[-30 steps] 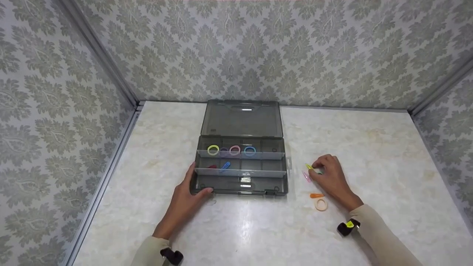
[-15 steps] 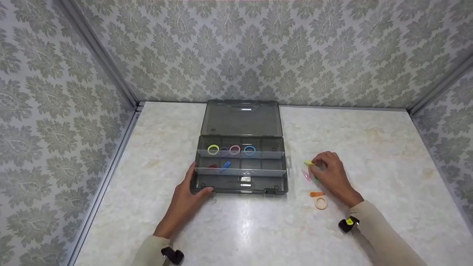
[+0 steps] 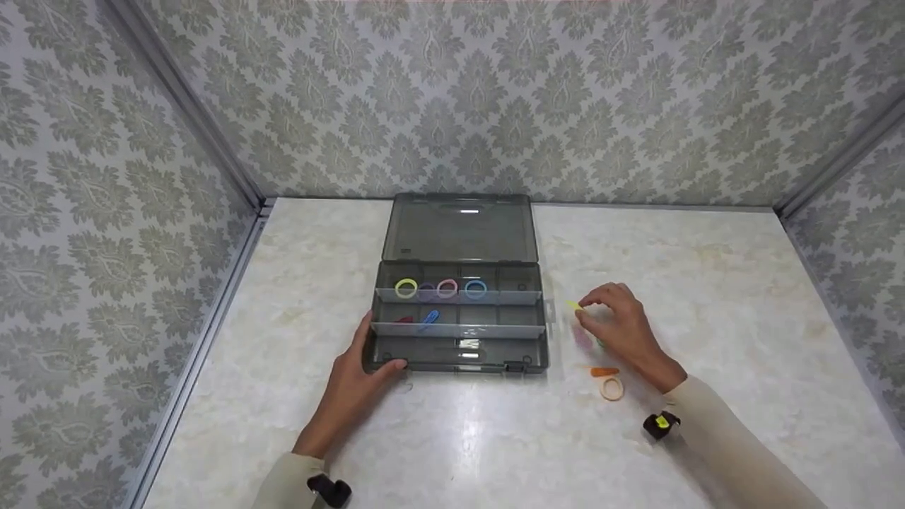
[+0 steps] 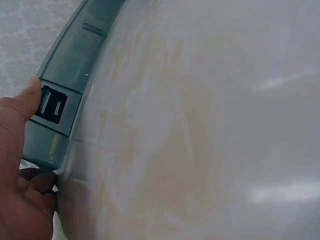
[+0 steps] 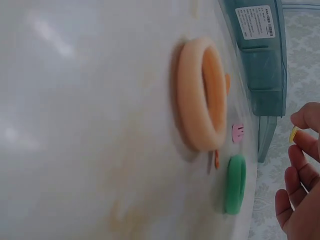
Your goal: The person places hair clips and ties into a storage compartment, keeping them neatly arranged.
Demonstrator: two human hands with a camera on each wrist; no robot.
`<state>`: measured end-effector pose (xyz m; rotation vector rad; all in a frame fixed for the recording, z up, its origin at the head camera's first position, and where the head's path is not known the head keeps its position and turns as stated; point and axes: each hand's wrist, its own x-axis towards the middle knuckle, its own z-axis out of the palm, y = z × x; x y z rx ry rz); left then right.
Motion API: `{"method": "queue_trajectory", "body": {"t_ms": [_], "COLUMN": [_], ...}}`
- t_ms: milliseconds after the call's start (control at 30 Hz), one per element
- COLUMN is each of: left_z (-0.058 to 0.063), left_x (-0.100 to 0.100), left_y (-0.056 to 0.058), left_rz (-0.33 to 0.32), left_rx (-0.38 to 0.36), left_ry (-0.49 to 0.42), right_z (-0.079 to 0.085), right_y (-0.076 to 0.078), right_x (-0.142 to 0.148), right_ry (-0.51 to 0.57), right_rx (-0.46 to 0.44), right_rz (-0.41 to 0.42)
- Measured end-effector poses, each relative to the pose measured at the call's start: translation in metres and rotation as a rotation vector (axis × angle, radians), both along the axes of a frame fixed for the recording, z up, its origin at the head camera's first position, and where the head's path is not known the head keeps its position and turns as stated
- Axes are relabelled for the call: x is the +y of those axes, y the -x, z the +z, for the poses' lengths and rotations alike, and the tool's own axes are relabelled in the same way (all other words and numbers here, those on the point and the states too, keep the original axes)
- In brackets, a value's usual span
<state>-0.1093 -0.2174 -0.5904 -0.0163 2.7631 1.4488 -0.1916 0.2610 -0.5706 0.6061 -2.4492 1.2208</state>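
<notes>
My left hand (image 3: 353,375) grips the front left corner of a smoky translucent storage box (image 3: 452,367), its thumb on the front wall beside a clasp (image 4: 51,105). Right of the box, my right hand (image 3: 626,329) pinches a yellow hair clip (image 3: 573,305) between thumb and forefinger, raised off the table. Beneath that hand lie a pink hair clip (image 3: 582,338) and a green hair tie (image 5: 233,185), mostly hidden in the head view. Nearer the front are an orange hair clip (image 3: 604,372) and a peach hair tie (image 5: 190,100).
The box lid (image 3: 463,230) lies folded back. Along the back row are yellow (image 3: 397,288), pink (image 3: 438,288), blue (image 3: 476,282) and dim purple hair ties. The middle row holds a red clip (image 3: 404,320) and a blue clip (image 3: 429,319). Patterned walls (image 3: 481,92) border the table.
My right hand has lifted the yellow hair clip and shifted slightly left toward the box. More of the green hair tie came into view beneath it. The left hand stays at the corner.
</notes>
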Motion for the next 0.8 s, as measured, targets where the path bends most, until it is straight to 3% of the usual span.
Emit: {"method": "queue_trajectory", "body": {"t_ms": [467,800], "left_z": [0.000,0.001], "left_x": [0.001,0.001], "left_y": [0.001,-0.001], "left_rz": [-0.002,-0.005], "left_rx": [0.008,0.011], "left_ry": [-0.018,-0.023], "right_z": [0.017,0.021], "right_y": [0.007,0.014], "right_x": [-0.040,-0.069], "right_ry": [-0.061,-0.104], "right_rx": [-0.085,-0.024], "right_rz": [0.082,0.170]}}
